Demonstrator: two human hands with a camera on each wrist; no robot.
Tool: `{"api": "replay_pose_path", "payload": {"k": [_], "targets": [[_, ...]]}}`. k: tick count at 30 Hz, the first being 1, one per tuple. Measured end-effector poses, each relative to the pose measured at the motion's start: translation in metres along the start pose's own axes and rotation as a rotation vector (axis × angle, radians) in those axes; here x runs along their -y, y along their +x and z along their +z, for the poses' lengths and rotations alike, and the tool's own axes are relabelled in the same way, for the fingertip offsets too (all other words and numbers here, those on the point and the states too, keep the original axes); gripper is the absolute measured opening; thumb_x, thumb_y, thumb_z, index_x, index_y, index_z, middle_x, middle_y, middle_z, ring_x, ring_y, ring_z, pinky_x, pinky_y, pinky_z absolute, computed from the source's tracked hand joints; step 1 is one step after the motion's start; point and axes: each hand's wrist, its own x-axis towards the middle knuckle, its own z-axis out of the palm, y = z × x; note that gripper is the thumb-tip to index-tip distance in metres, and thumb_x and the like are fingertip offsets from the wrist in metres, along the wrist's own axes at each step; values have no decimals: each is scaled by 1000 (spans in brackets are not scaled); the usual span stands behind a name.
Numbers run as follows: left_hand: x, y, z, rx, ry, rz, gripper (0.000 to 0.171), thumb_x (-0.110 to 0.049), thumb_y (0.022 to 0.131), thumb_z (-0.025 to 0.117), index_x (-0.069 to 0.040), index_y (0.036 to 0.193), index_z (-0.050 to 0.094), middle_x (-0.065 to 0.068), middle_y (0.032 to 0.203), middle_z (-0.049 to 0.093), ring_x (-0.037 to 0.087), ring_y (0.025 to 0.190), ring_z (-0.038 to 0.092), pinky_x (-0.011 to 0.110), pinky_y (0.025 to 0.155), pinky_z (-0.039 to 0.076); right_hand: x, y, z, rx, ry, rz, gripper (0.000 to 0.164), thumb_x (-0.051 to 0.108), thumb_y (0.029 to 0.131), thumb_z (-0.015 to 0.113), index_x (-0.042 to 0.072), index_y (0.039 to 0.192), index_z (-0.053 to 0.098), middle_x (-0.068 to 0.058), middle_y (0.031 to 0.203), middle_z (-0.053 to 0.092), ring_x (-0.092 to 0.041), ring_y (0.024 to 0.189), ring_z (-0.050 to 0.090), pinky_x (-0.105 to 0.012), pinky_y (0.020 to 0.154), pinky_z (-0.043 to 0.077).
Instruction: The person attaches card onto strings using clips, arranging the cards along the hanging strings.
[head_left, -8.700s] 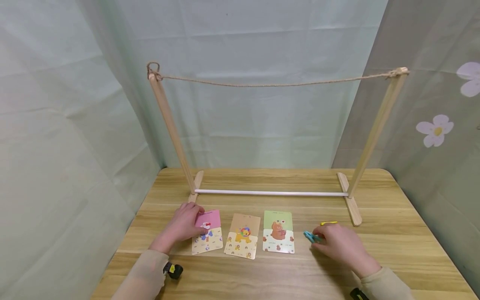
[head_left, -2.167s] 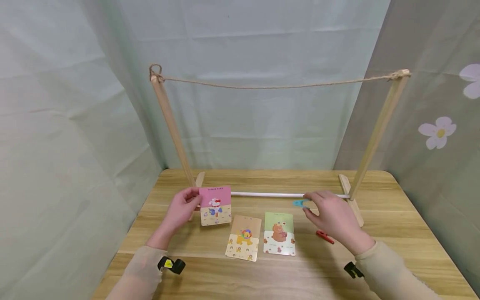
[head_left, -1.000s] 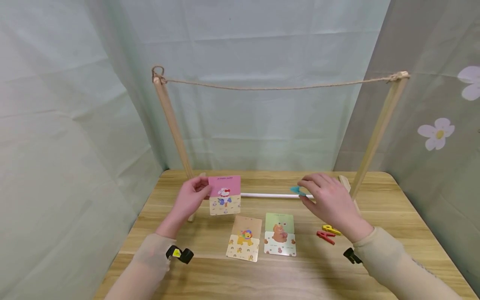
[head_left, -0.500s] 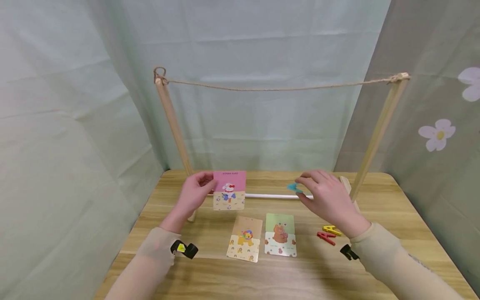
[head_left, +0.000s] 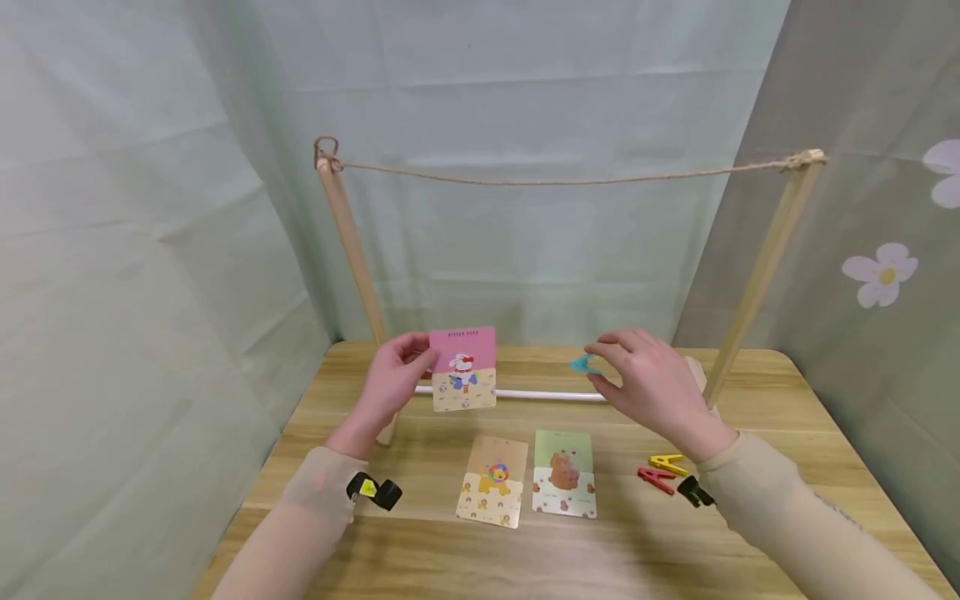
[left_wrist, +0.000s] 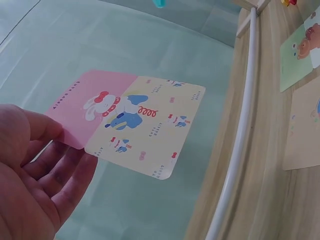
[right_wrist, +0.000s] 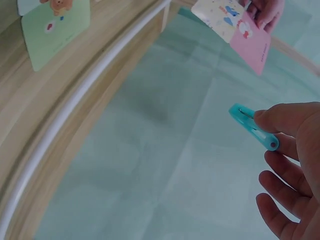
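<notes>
Pinching pink-and-cream rabbit card (head_left: 463,371), lettering (head_left: 462,334) unclear, in left hand (head_left: 393,375); right hand (head_left: 651,383) pinches turquoise clothes peg (right_wrist: 256,131).

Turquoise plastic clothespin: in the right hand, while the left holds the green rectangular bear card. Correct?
No: the left hand holds the pink-and-cream rectangular rabbit card, as the head view shows; the green bear card lies on the wood-grain table. The right hand does hold the turquoise plastic clothespin.

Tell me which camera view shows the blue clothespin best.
The right wrist view: the blue clothespin appears largest there, pinched in the right hand, with a bit of metal visible. The head view shows it much smaller; the left wrist view catches only a blue sliver at its top edge.
</notes>
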Motion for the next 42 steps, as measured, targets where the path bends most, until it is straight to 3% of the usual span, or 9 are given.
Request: {"api": "replay_pose_path", "payload": {"k": [8, 12, 19, 26, 35, 42], "targets": [[-12, 10, 4, -14, -7, 6, 30, -11, 109, 63, 3, 134, 67, 20, 118, 69, 28, 102, 68, 32, 86, 62, -2, 19, -11, 16, 21, 19, 40, 17, 82, 95, 6, 117, 80, -10, 114, 73, -33, 105, 68, -46, 81, 62], [-17, 16, 5, -23, -18, 12, 31, -12, 109, 64, 4, 135, 67, 21, 119, 69, 28, 103, 67, 39, 90, 62, -2, 30, -15, 12, 37, 7, 40, 15, 83, 94, 6, 119, 79, -10, 115, 72, -33, 105, 66, -46, 79, 61], [-28, 24, 2, -37, -2, 15, 32, -14, 110, 63, 3, 136, 66, 20, 121, 68, 27, 105, 67, 39, 92, 62, -2, 50, -19, 14, 34, -15, 39, 15, 85, 92, 6, 121, 79, -11, 117, 73, -34, 108, 67, -48, 84, 61], [-41, 28, -2, -51, -11, 19, 32, -14, 110, 63, 2, 137, 65, 18, 124, 67, 27, 106, 66, 47, 98, 59, 0, 63, -22, -4, 10, -34, 42, 14, 85, 92, 5, 124, 78, -12, 117, 74, -34, 108, 67, -48, 84, 61], [-59, 37, -5, -49, 31, 72, 32, -18, 110, 63, -1, 136, 66, 15, 122, 68, 26, 104, 66, 34, 90, 61, 5, 79, -31, -37, 1, -69, 40, 15, 86, 91, 4, 122, 78, -12, 117, 74, -33, 109, 68, -47, 81, 63], [-76, 40, -8, -57, 46, 114, 32, -20, 110, 64, -3, 137, 66, 13, 123, 68, 26, 104, 64, 35, 91, 61, 7, 96, -36, -51, 4, -92, 38, 14, 87, 90, 4, 121, 78, -12, 117, 74, -33, 110, 67, -47, 84, 62]]}}
